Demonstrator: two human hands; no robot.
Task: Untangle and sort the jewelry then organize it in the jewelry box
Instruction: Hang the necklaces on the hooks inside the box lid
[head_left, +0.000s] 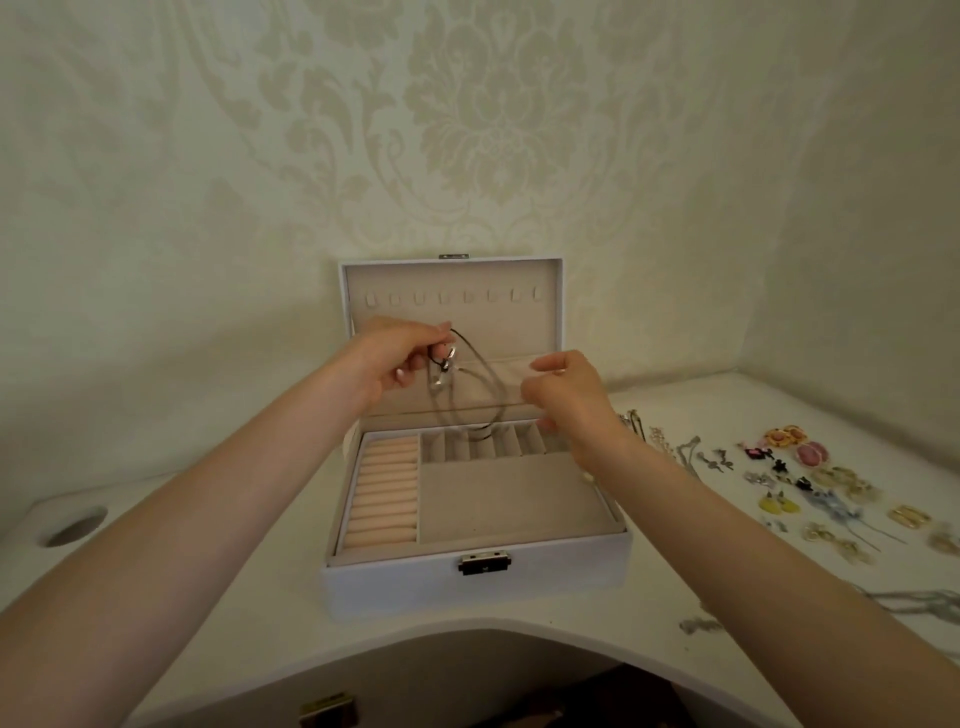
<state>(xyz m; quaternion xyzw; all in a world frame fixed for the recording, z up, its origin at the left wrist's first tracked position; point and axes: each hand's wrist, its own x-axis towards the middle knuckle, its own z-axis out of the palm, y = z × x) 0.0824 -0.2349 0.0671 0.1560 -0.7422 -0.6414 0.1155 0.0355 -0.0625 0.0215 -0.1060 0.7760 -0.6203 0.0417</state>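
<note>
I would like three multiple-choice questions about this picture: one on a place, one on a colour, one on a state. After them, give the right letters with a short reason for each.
1. Where do the earrings lie, seen from the jewelry box?
A) inside it
B) on the table, to its right
C) on top of it

2. What colour are the ring rolls?
A) pale pink
B) black
C) green

3. How is the lid?
A) shut
B) taken off
C) open, standing upright

Answers:
1 B: they are spread on the white table right of the box.
2 A: pink rolls fill the left compartment.
3 C: its lining and hooks face the person, behind the left hand, which holds a necklace.
</note>
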